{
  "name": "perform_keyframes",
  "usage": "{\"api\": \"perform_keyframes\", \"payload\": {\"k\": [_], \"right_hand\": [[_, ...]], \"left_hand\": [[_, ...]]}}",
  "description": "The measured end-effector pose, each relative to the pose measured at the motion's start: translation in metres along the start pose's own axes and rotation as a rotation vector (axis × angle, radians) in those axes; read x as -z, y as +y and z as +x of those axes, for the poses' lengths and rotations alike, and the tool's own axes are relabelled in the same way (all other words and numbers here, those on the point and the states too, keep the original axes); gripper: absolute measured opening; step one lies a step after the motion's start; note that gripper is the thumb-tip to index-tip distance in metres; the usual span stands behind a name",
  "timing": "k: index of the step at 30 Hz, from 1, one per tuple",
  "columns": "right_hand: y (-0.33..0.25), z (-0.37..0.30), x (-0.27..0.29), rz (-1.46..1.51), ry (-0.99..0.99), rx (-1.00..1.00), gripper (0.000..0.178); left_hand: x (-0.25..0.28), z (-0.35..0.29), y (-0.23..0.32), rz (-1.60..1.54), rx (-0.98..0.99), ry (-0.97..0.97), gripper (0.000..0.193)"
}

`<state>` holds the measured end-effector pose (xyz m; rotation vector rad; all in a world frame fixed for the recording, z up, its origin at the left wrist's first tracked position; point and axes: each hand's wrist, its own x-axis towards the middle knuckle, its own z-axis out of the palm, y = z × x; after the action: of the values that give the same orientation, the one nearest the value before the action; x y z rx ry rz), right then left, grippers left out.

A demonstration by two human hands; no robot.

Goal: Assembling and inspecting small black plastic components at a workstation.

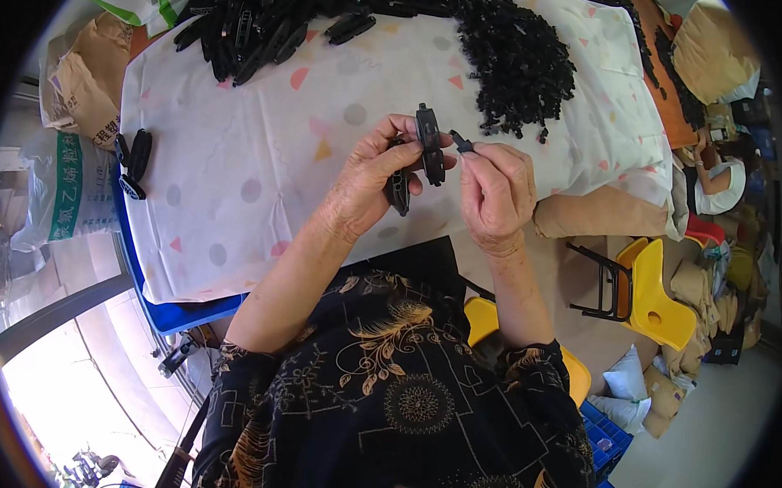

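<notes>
My left hand (359,183) is closed around two long black plastic parts. One, an oblong part (429,145), stands upright between thumb and fingers; the second black oval part (398,192) hangs lower, against the palm side. Just to the right, my right hand (501,189) pinches a small black plastic piece (461,142) between thumb and forefinger. Its tip points up toward the upright part, with a narrow gap between them. Both hands are above the near part of the table, over its white patterned cover (264,151).
Long black parts lie heaped (252,29) at the far left of the table, and small black pieces form a pile (516,66) at the far right. A few long parts (137,154) lie by the left edge. A yellow chair (659,295) stands to the right; another person (716,184) sits beyond.
</notes>
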<state>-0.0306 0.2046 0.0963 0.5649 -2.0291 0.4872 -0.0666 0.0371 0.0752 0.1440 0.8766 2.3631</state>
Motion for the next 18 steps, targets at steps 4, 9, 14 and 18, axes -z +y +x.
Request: {"api": "perform_keyframes", "payload": {"k": [4, 9, 14, 18], "right_hand": [[-0.010, -0.005, 0.008, -0.008, -0.006, -0.001, 0.031], [-0.021, -0.011, 0.008, 0.067, 0.012, -0.116, 0.032], [-0.032, -0.008, 0.005, 0.116, 0.023, -0.226, 0.028], [-0.031, -0.011, 0.002, 0.123, 0.029, -0.254, 0.027]], "left_hand": [[-0.006, -0.009, -0.004, 0.042, -0.030, 0.002, 0.013], [-0.008, -0.013, -0.011, 0.045, -0.011, 0.002, 0.012], [-0.008, -0.013, -0.021, 0.035, 0.019, 0.043, 0.012], [-0.010, -0.012, -0.022, 0.053, 0.030, 0.060, 0.009]]}}
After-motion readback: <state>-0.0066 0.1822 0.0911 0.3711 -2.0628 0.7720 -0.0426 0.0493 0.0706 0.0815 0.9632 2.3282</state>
